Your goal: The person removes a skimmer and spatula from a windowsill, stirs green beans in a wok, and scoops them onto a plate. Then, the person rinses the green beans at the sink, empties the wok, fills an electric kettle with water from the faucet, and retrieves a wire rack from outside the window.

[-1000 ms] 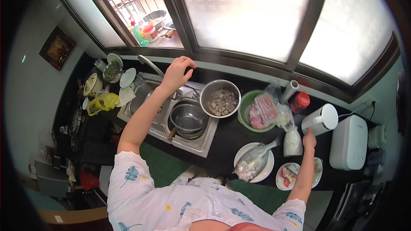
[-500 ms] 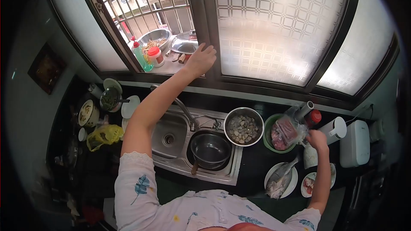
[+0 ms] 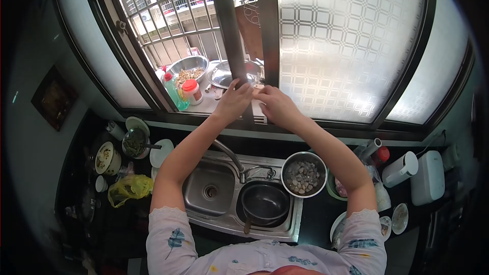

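Both arms reach up to the sliding window over the sink. My left hand [image 3: 235, 103] is at the lower part of the dark upright window frame [image 3: 227, 25], its fingers curled against it. Close beside it on the right, my right hand [image 3: 277, 106] has bent fingers at the edge of the patterned glass panel's frame [image 3: 270, 35]. A narrow gap shows between the two uprights. Below the hands are the tap [image 3: 232, 154], the double sink [image 3: 208, 186] and a dark pan [image 3: 265, 201] in its right basin.
A steel pot of shellfish [image 3: 304, 177] stands right of the sink. Outside the window are a green bottle [image 3: 174, 91], a red-lidded jar [image 3: 192, 91] and a steel bowl [image 3: 189, 66]. A yellow bag [image 3: 130, 188] lies left; a white kettle [image 3: 401, 169] stands right.
My right hand has left the bags on the counter and come up to the window beside my left hand. A gap has opened between the window uprights. The view has shifted.
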A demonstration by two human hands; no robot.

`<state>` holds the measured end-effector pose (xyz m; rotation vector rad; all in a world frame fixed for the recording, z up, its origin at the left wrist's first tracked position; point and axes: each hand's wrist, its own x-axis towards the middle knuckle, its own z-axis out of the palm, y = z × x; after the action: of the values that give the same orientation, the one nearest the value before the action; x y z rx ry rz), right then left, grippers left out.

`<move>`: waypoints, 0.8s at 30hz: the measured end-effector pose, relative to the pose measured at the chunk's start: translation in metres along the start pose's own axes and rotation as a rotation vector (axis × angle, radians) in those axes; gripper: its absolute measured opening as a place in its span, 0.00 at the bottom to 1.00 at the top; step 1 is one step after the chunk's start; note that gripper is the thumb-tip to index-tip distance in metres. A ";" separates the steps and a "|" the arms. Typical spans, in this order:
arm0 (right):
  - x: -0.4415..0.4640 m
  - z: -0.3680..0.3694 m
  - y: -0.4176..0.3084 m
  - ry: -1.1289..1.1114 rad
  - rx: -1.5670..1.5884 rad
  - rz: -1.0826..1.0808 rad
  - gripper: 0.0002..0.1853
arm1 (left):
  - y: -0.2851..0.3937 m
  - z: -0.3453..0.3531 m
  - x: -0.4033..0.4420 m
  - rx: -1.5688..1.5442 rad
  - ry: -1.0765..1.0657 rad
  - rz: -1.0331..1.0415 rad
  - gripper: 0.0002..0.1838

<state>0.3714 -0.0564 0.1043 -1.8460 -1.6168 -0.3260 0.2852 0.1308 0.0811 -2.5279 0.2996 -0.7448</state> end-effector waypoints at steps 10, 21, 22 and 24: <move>0.057 -0.001 0.038 0.327 -0.298 -0.373 0.16 | -0.033 -0.003 0.043 0.190 -0.661 -0.248 0.09; -0.026 -0.013 0.060 0.259 -0.332 -0.316 0.12 | -0.191 0.251 0.202 -0.771 -0.136 -0.948 0.16; -0.031 -0.009 0.069 0.262 -0.403 -0.308 0.14 | -0.198 0.262 0.210 -0.910 -0.137 -1.017 0.16; -0.028 -0.006 0.091 0.265 -0.557 -0.282 0.17 | -0.208 0.283 0.230 -1.104 -0.104 -1.113 0.14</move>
<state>0.4533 -0.0842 0.0648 -1.8445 -1.7058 -1.1948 0.6478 0.3423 0.0818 -3.7164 -1.1551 -0.9550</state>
